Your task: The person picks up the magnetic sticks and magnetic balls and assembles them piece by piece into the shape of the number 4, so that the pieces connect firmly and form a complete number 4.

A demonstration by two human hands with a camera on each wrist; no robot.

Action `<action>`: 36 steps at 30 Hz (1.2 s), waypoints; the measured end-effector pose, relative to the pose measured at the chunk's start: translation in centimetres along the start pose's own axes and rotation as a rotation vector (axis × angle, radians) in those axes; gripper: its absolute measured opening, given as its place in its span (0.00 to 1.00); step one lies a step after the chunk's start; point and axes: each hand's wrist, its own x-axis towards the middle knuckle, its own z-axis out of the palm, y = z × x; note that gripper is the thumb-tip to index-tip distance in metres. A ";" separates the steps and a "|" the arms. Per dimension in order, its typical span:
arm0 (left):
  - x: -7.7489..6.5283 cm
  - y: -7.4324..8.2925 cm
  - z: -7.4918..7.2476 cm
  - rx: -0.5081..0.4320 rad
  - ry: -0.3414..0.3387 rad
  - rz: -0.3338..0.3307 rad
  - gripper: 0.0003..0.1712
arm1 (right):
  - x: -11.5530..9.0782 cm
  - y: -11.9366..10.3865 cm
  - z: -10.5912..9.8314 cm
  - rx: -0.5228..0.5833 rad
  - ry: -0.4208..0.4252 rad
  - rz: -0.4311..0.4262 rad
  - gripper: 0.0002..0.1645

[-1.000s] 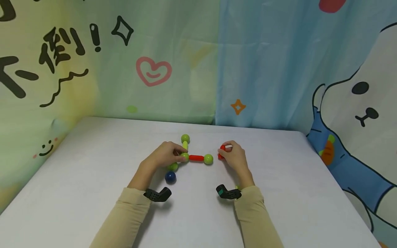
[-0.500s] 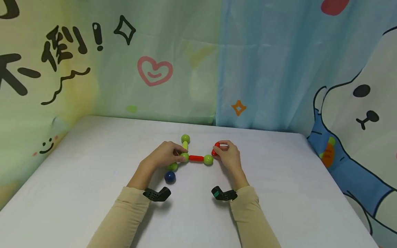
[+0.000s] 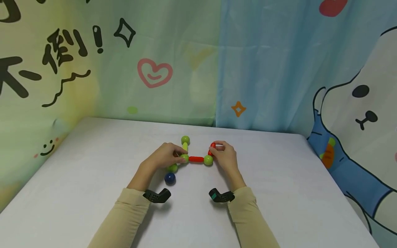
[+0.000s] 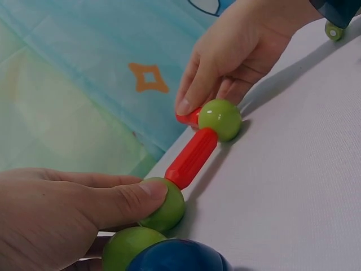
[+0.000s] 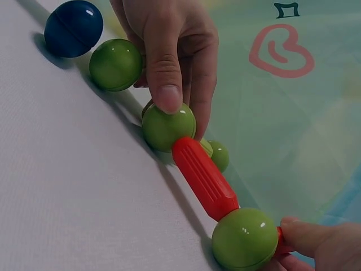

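Observation:
My left hand point(image 3: 165, 155) pinches a green ball point(image 5: 168, 127) between thumb and fingers. From that ball a red ribbed rod point(image 3: 196, 159) runs right to another green ball point(image 5: 243, 240). My right hand point(image 3: 226, 156) pinches a second red rod point(image 3: 213, 145), tilted upward, with its lower end against the right-hand green ball. How deep that end sits is hidden. A yellow-green rod point(image 3: 185, 146) reaches back from the held ball to a far green ball point(image 3: 185, 139). Nearer me are one more green ball point(image 3: 172, 168) and a dark blue ball point(image 3: 170, 178).
All this is on a white-covered table point(image 3: 273, 172), with a printed curtain point(image 3: 260, 69) behind its far edge. A small green piece with a pale spot point(image 4: 334, 31) lies beyond my right hand in the left wrist view.
My right hand has moved left with the red rod, bringing it from apart to against the right-hand green ball. My left hand has stayed on its ball.

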 end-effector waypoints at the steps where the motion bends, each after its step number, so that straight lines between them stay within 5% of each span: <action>1: 0.0 0.0 0.0 -0.001 0.001 0.002 0.19 | 0.0 0.0 0.0 -0.016 0.006 0.000 0.24; 19: 0.2 0.4 0.5 0.015 0.003 0.008 0.19 | -0.4 0.5 -0.3 -0.112 -0.103 -0.136 0.24; 36: 0.0 0.2 0.3 0.011 -0.003 -0.016 0.18 | -0.4 0.7 -0.1 -0.124 -0.126 -0.143 0.24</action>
